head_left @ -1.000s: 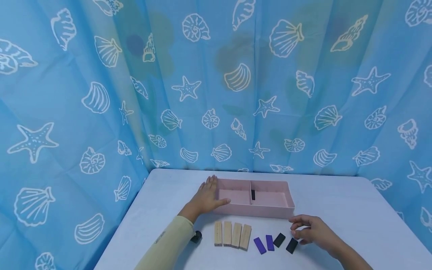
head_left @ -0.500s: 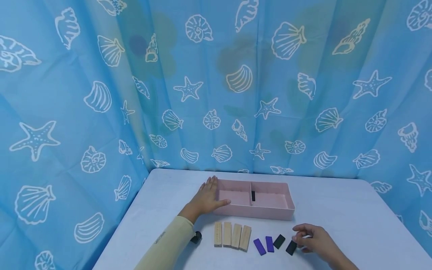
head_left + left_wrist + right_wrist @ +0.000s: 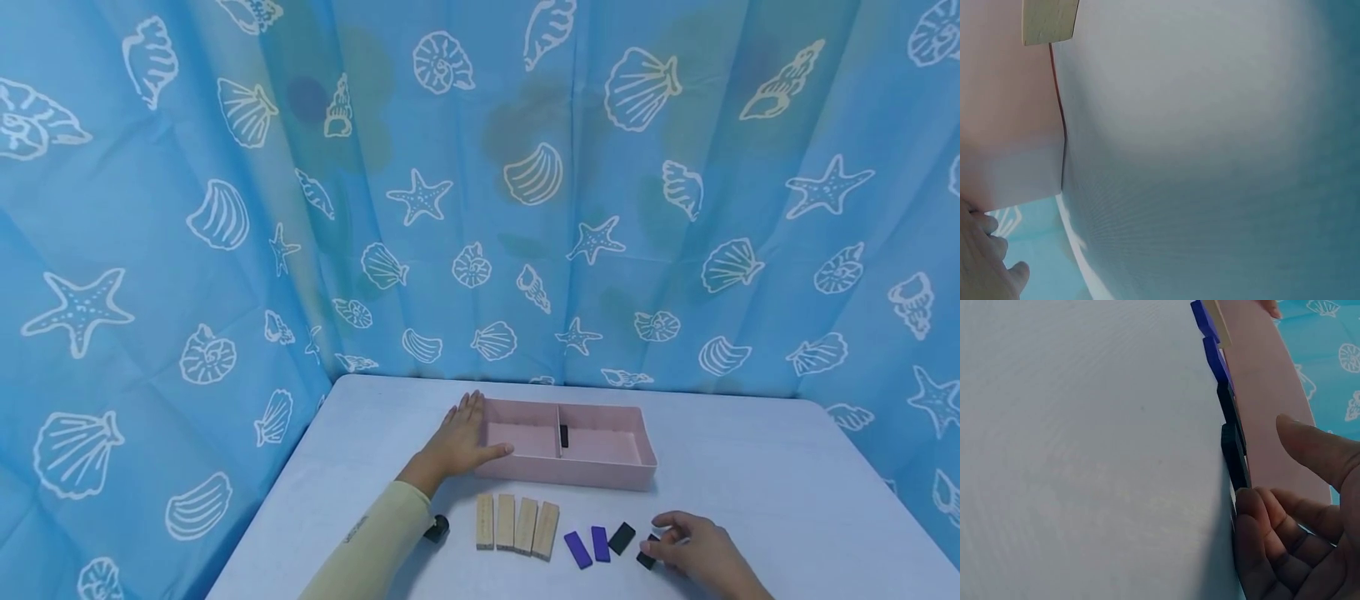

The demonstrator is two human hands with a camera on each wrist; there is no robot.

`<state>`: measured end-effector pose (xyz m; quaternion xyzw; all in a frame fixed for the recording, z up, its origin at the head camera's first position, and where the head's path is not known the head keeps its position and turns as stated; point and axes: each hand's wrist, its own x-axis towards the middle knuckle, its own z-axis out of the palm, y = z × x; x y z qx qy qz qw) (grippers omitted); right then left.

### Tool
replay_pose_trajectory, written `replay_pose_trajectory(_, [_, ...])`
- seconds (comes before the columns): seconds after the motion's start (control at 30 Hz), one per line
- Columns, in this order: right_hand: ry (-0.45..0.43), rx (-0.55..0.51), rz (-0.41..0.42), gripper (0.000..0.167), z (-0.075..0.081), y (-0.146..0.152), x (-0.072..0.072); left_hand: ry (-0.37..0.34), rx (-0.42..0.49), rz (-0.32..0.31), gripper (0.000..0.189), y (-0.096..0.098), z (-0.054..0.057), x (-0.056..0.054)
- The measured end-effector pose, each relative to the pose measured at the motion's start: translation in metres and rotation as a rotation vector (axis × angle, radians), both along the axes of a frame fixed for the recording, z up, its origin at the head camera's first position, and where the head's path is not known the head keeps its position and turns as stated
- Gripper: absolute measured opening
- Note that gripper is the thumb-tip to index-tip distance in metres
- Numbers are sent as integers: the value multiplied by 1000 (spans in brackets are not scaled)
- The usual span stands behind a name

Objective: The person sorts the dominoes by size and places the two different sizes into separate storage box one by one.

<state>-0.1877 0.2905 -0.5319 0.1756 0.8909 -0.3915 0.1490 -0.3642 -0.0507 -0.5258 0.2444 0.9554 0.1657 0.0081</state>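
Touching rightmost block's [image 3: 1234, 452] edge: right fingers [image 3: 1250, 505], open tabletop [image 3: 810, 492] rightward.

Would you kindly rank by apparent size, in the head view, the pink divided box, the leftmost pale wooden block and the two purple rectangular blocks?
1. Pink divided box
2. Leftmost wooden block
3. Two purple blocks, too alike to rank

From the desk's [image 3: 750, 467] near side, the left arm [image 3: 373, 542], in a pale sleeve, stretches toward the far edge, the left hand's [image 3: 457, 443] straight fingers pointing there, thumb spread rightward. Well nearer than the far edge, the right hand [image 3: 701, 552] points leftward, fingers [image 3: 1254, 544] loosely bent, thumb [image 3: 1313, 445] standing apart from the fingertips.
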Motion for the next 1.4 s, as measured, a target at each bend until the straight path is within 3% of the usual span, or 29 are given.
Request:
replay_pose_trajectory(0.27, [-4, 56, 32, 62, -8, -1, -2, 4, -1, -8, 109, 0, 0, 0])
replay_pose_trajectory(0.53, [-36, 157, 51, 61, -45, 7, -20, -1, -3, -1, 109, 1, -1, 1])
replay_pose_trajectory(0.63, [-59, 161, 61, 63, -50, 11, -26, 4, -12, -2, 109, 1, -2, 1])
replay_pose_trajectory(1.13, [-21, 85, 139, 59, -25, -1, -10, 1, -10, 4, 108, 1, 2, 1])
replay_pose_trajectory(1.4, [10, 61, 176, 47, -14, -10, -5, 3, 22, -6, 107, -2, 1, 3])
